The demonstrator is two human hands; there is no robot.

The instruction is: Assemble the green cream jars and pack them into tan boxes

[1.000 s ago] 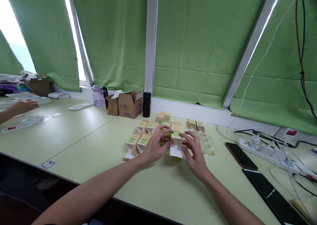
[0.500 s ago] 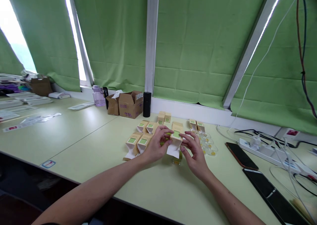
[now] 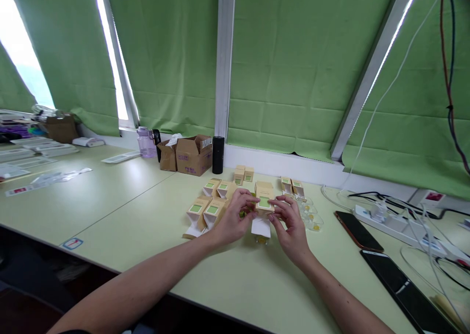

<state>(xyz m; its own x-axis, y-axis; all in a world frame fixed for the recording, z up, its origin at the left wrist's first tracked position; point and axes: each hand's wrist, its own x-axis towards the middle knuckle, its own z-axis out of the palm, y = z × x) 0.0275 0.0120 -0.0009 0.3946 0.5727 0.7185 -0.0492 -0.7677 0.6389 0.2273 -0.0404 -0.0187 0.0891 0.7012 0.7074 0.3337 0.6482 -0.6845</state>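
Note:
Both my hands hold one small tan carton with a green label (image 3: 264, 202) just above the pale green table (image 3: 121, 202). My left hand (image 3: 235, 217) pinches its left side, and my right hand (image 3: 290, 225) pinches its right side. The carton's white bottom flap (image 3: 261, 227) hangs open toward me, over a small glass jar (image 3: 261, 239) standing on the table. Several similar cartons (image 3: 205, 211) lie in rows to the left of and behind my hands. Several clear jars with yellow contents (image 3: 310, 219) stand just right of my right hand.
Two brown cardboard boxes (image 3: 187, 155), a black cylinder (image 3: 218, 155) and a purple bottle (image 3: 146, 142) stand by the window ledge. Two phones (image 3: 358, 231) and a power strip with cables (image 3: 396, 224) lie to the right. Papers and trays (image 3: 33, 153) lie on the far left.
Another person's hand at the far left has gone out of view. My fingers have closed in on the carton, its flap now hanging lower over the jar.

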